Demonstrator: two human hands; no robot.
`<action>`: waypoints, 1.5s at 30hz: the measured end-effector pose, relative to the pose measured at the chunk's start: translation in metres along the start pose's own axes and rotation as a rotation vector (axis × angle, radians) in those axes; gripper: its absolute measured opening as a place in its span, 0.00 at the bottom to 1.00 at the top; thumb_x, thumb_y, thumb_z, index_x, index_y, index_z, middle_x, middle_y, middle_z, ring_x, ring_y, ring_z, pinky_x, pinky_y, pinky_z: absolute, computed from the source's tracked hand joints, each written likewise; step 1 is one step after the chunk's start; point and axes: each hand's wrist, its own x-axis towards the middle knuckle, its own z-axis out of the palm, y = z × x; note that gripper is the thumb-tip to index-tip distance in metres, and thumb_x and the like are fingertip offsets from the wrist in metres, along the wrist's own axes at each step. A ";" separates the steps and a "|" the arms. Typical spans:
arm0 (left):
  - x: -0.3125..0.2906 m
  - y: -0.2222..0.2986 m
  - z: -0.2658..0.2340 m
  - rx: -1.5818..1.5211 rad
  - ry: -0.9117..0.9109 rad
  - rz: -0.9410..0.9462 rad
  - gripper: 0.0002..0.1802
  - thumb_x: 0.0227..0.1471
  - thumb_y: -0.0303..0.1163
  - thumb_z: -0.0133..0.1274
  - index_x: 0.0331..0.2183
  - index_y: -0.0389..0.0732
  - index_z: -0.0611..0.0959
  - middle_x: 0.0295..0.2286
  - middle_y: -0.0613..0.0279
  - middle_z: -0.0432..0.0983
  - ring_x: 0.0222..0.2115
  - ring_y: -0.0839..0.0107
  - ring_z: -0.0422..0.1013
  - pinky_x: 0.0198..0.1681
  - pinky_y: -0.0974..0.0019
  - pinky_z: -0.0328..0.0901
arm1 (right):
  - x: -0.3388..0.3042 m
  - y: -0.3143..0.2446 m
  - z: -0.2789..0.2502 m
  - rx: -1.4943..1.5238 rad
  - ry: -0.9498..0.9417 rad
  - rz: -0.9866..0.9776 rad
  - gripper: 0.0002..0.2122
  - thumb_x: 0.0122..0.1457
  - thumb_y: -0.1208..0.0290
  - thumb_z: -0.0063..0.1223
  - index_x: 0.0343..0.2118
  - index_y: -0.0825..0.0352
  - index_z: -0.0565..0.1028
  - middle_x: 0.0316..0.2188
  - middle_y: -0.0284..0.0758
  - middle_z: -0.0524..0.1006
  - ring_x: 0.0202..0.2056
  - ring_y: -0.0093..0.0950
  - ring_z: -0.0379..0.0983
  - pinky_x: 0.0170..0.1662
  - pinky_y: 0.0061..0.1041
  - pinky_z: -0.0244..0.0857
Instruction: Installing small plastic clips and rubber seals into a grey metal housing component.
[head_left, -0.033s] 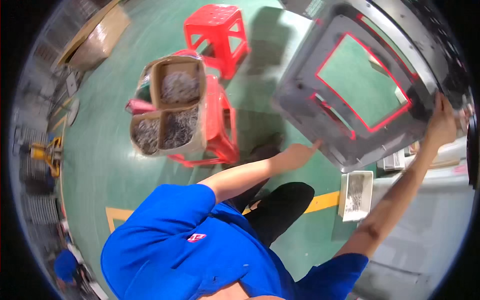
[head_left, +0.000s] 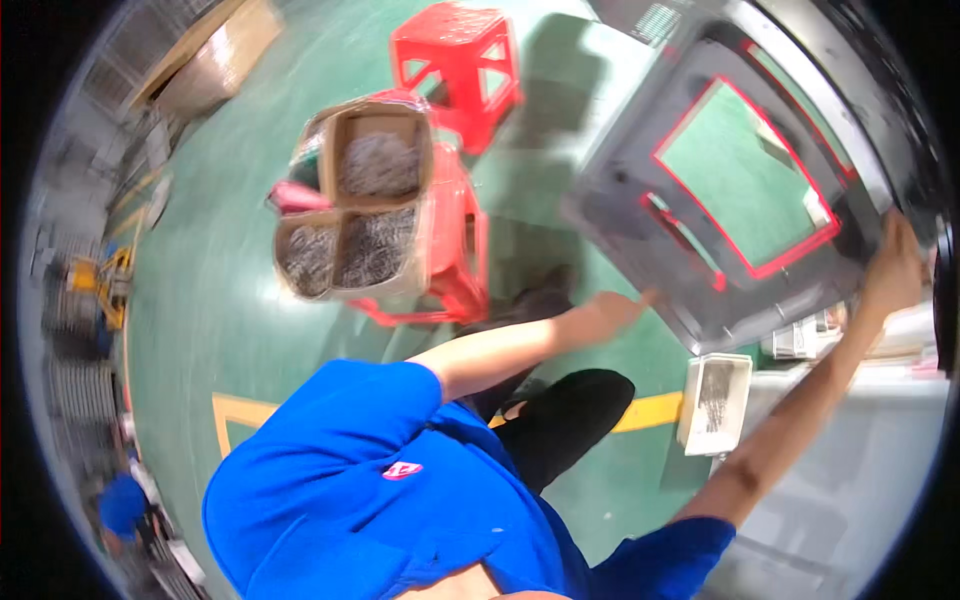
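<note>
A large dark grey panel [head_left: 622,215] is held tilted at the right of the head view. It has a big four-sided cutout and narrower slots, all edged in red. My right hand [head_left: 893,272] grips its right-hand edge, with the fingers partly hidden. At the near left edge is my left hand [head_left: 612,317], somewhat blurred. Its fingertips are closed on the rim, and the rest of its fingers are out of sight. Green floor shows through the large opening.
Left of the panel, a cardboard box [head_left: 428,255] with compartments of small parts rests on a red stool [head_left: 470,255]. Another red stool [head_left: 455,70] stands beyond. A white bin [head_left: 742,400] of small parts is by my right forearm. A person in blue [head_left: 124,505] is at far left.
The whole view has shifted slightly, so the stools, box and panel appear a little farther right. Both hands keep their places on the panel.
</note>
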 end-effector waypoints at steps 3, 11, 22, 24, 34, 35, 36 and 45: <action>-0.001 -0.007 -0.009 -0.117 0.005 -0.050 0.40 0.46 0.25 0.44 0.60 0.35 0.50 0.17 0.52 0.71 0.16 0.55 0.70 0.20 0.54 0.64 | -0.008 -0.014 -0.006 -0.061 -0.022 0.009 0.17 0.60 0.54 0.44 0.44 0.59 0.77 0.40 0.32 0.78 0.37 0.31 0.76 0.41 0.27 0.68; 0.014 -0.036 -0.002 -0.177 0.327 0.089 0.35 0.50 0.26 0.44 0.59 0.35 0.54 0.20 0.53 0.72 0.22 0.60 0.71 0.26 0.58 0.65 | -0.074 -0.402 -0.015 1.329 -0.664 -0.178 0.10 0.52 0.70 0.57 0.35 0.69 0.79 0.30 0.38 0.79 0.30 0.22 0.74 0.34 0.21 0.66; -0.053 -0.051 -0.103 -1.425 0.401 0.098 0.19 0.52 0.34 0.53 0.45 0.37 0.72 0.50 0.54 0.63 0.52 0.67 0.60 0.54 0.63 0.55 | -0.097 -0.692 0.078 1.803 -1.133 -0.736 0.08 0.50 0.75 0.54 0.33 0.72 0.78 0.26 0.41 0.79 0.29 0.26 0.76 0.35 0.24 0.68; -0.045 -0.047 -0.084 -1.220 0.618 0.135 0.12 0.51 0.33 0.51 0.36 0.36 0.78 0.41 0.52 0.72 0.44 0.63 0.67 0.47 0.61 0.62 | -0.101 -0.719 0.081 1.759 -1.262 -0.842 0.08 0.50 0.75 0.54 0.33 0.72 0.79 0.26 0.42 0.79 0.29 0.26 0.77 0.36 0.24 0.68; 0.051 -0.038 0.049 -0.401 0.585 0.273 0.05 0.45 0.31 0.48 0.28 0.43 0.73 0.23 0.55 0.73 0.25 0.57 0.71 0.29 0.58 0.65 | -0.141 -0.787 0.060 1.272 -0.769 -1.593 0.05 0.43 0.71 0.52 0.22 0.65 0.77 0.25 0.43 0.76 0.30 0.41 0.74 0.32 0.37 0.68; 0.047 -0.038 0.043 -0.423 0.567 0.289 0.07 0.45 0.31 0.47 0.30 0.43 0.69 0.24 0.54 0.73 0.26 0.56 0.71 0.29 0.58 0.65 | -0.140 -0.791 0.054 1.122 -0.734 -1.644 0.05 0.43 0.72 0.51 0.21 0.65 0.77 0.25 0.43 0.76 0.29 0.41 0.75 0.31 0.38 0.69; 0.042 -0.040 0.038 -0.442 0.552 0.298 0.10 0.46 0.30 0.47 0.33 0.43 0.66 0.25 0.53 0.73 0.26 0.56 0.71 0.30 0.57 0.65 | -0.141 -0.790 0.051 1.177 -0.694 -1.619 0.05 0.44 0.73 0.51 0.20 0.65 0.77 0.25 0.42 0.77 0.28 0.40 0.76 0.31 0.36 0.70; 0.003 -0.054 -0.015 0.274 0.431 0.077 0.43 0.50 0.26 0.46 0.55 0.45 0.33 0.34 0.45 0.73 0.32 0.53 0.73 0.36 0.53 0.67 | -0.132 -0.770 0.054 1.450 -0.710 -1.380 0.08 0.42 0.69 0.58 0.26 0.63 0.79 0.27 0.39 0.79 0.31 0.35 0.77 0.33 0.34 0.70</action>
